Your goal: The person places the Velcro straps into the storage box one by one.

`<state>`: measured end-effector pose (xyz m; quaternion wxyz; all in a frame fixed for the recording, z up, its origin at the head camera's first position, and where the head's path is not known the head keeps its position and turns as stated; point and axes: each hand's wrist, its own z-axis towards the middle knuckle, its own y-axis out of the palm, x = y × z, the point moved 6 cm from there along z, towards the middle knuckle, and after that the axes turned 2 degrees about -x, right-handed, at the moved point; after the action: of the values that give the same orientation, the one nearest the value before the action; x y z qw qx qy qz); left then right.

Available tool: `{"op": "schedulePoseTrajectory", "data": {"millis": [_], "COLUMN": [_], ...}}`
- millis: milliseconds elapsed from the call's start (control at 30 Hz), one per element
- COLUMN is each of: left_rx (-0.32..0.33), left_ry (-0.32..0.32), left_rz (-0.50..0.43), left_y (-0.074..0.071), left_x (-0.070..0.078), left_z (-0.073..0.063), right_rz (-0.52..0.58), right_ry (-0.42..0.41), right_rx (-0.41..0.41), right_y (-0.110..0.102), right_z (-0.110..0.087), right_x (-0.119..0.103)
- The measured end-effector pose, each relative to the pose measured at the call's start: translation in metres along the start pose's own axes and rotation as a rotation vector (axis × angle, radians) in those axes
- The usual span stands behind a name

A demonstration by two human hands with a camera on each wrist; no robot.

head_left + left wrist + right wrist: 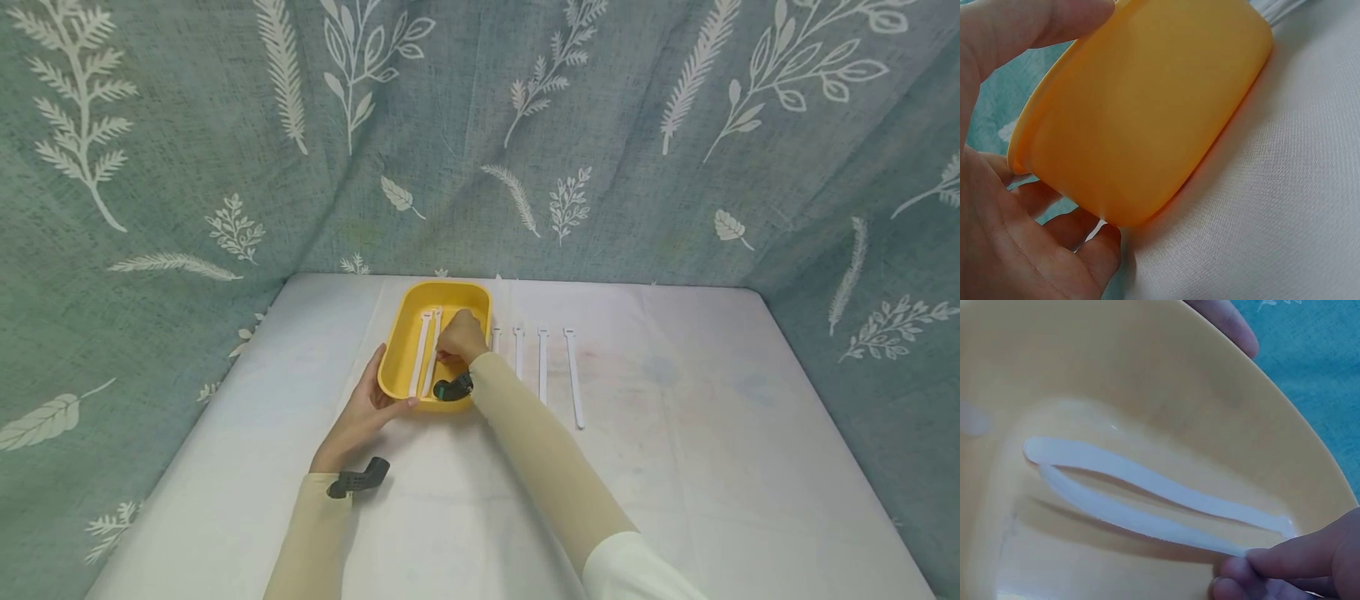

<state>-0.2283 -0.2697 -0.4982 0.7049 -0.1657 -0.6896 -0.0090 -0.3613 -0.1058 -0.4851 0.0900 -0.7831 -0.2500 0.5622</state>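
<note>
A yellow plastic tray [405, 333] with rounded corners is near the far edge of the table. My left hand [367, 407] grips its near left corner, thumb at the front rim and fingers around the side; the left wrist view shows the fingers curled against the tray's outer wall [1141, 125]. Inside the tray, my right hand [461, 335] pinches one end of a white cable strap [1141, 526] between thumb and finger. That strap bows slightly above the tray floor. A second white cable strap [1147, 478] lies beside it on the left in the head view.
Several more white cable straps [573, 379] lie in a row on the white-covered table [712, 433], right of the tray and partly behind my right forearm. A green leaf-patterned curtain [465, 142] hangs behind and at both sides.
</note>
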Motion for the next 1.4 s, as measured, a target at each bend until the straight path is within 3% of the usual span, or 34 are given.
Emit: {"op": "schedulePoseTrajectory", "data": {"millis": [867,1000,1267,1400], "left_rx": [0.005,-0.002,-0.015,-0.010], "left_ry": [0.001,0.002,0.022,0.011], "left_rz": [0.007,0.000,-0.027,-0.015], "left_y": [0.000,0.001,0.002,0.002], "left_x": [-0.001,-0.001,0.002,0.001], "left_z": [0.001,0.001,0.001,0.002], "right_rz": [-0.053,-0.003,0.155,0.183], "right_ry": [-0.016,-0.018,-0.173,-0.207], "right_rx": [0.003,-0.012,-0.090,-0.126], "right_y": [0.000,-0.002,-0.012,-0.021], "right_z": [0.000,-0.004,-0.024,-0.031], "right_x": [-0.002,-0.002,-0.013,-0.021]}}
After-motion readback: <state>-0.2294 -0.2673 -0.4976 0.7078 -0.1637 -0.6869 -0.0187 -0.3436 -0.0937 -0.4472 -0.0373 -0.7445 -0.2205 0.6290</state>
